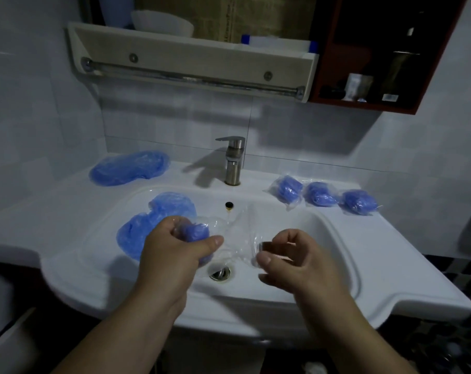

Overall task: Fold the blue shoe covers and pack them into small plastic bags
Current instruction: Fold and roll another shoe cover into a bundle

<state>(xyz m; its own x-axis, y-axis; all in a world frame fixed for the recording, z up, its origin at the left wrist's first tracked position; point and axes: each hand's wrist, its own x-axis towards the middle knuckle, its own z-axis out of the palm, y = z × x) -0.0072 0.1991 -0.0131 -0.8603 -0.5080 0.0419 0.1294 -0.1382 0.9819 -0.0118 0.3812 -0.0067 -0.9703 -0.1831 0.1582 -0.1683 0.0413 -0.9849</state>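
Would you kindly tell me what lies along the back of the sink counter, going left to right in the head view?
Along the back: loose blue shoe covers → faucet → first packed bag → second packed bag → third packed bag.

Packed bags (pixel 287 188) — three; loose cover heaps (pixel 129 168) — two.

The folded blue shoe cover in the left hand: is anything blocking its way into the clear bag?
Nothing visible does. The left hand grips the folded blue shoe cover right at one end of the small clear plastic bag, whose other end the right hand pinches.
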